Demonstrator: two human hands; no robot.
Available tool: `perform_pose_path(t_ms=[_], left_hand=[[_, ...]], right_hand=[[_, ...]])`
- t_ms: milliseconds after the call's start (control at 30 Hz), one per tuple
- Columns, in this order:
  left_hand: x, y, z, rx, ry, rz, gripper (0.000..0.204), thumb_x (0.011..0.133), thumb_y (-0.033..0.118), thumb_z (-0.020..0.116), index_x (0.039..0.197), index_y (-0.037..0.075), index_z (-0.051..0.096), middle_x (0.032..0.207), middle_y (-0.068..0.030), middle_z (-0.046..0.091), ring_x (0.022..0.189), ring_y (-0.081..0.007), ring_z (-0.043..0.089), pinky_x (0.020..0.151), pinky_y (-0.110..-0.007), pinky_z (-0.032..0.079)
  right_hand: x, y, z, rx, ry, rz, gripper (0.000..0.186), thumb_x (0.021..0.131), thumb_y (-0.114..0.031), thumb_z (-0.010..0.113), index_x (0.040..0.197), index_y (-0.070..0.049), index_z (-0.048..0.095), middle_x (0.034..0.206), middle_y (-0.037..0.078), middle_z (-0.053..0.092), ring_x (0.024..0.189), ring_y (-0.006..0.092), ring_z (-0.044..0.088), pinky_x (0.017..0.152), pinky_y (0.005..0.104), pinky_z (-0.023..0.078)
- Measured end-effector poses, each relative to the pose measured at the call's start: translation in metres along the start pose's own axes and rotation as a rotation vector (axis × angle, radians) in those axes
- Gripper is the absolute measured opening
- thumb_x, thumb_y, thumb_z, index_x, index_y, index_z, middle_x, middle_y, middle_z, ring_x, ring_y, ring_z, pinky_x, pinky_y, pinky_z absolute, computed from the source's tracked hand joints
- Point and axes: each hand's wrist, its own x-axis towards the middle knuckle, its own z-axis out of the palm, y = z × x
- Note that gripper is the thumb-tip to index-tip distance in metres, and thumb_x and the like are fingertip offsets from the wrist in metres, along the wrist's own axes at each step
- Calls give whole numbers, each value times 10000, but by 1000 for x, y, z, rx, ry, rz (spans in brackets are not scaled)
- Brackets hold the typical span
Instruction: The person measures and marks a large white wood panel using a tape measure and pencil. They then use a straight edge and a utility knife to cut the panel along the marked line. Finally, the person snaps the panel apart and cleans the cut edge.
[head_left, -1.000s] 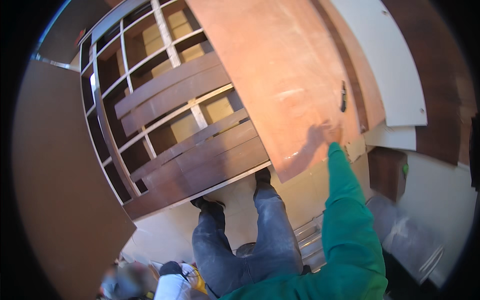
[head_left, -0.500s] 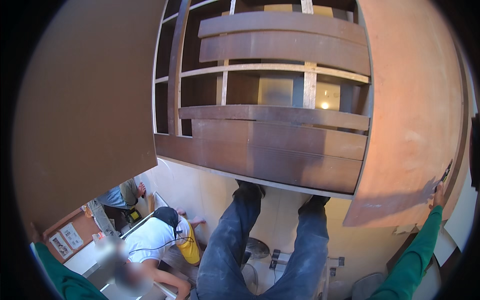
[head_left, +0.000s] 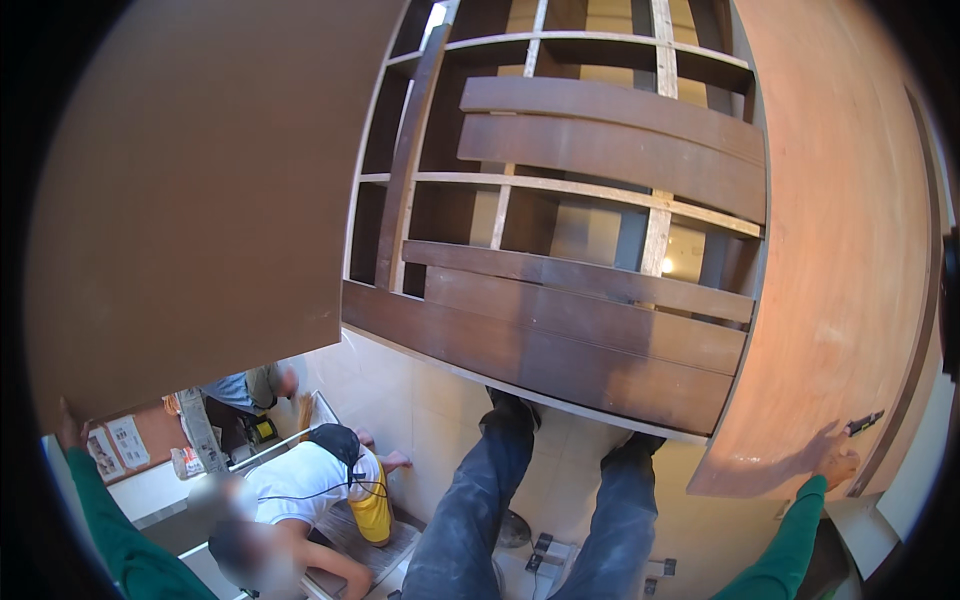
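Hanging open on either side of a dark shelf frame, two big doors are filling the view: the left door in shadow, the right door lit orange. The right hand is pressing flat against the right door's lower edge, beside a small black handle. The left hand is touching the left door's bottom corner; its grip I cannot tell. Below, two people are working on the floor.

A pale tiled floor carries the dark wooden cabinet frame.
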Motion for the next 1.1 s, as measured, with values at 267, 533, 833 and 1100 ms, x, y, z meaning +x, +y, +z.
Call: perform_pose_path(t_ms=[267, 533, 833, 1100], left_hand=[[-3, -1, 7, 16, 59, 77, 859, 852, 656, 674, 1457, 91, 448, 1473, -57, 475, 1236, -233, 523, 960, -376, 500], [-15, -40, 39, 220, 208, 418, 948, 839, 648, 689, 1342, -134, 504, 1389, -214, 539, 1167, -309, 578, 991, -367, 472], [-135, -5, 116, -260, 357, 290, 837, 843, 516, 762, 1297, -112, 443, 1283, -272, 570, 1204, -334, 571, 1016, -402, 444], [-133, 72, 82, -703, 359, 414, 455, 898, 412, 756, 1027, 23, 560, 990, -71, 669, 906, -142, 620, 818, -296, 490]], right_hand=[[78, -28, 8, -40, -312, -88, 659, 873, -541, 626, 1175, 43, 673, 1134, 266, 687, 1066, 381, 676, 934, 477, 511], [-26, -9, 65, 828, -610, 365, 439, 879, -443, 668, 968, -14, 656, 782, 72, 611, 628, 172, 554, 561, 372, 501], [-309, 10, -125, 172, -647, -553, 736, 929, -283, 570, 1489, -204, 101, 945, 225, 634, 756, 328, 615, 669, 483, 517], [-346, -14, -270, 181, -653, -620, 783, 907, -242, 571, 1516, -206, 81, 957, 241, 634, 785, 359, 638, 706, 501, 528]])
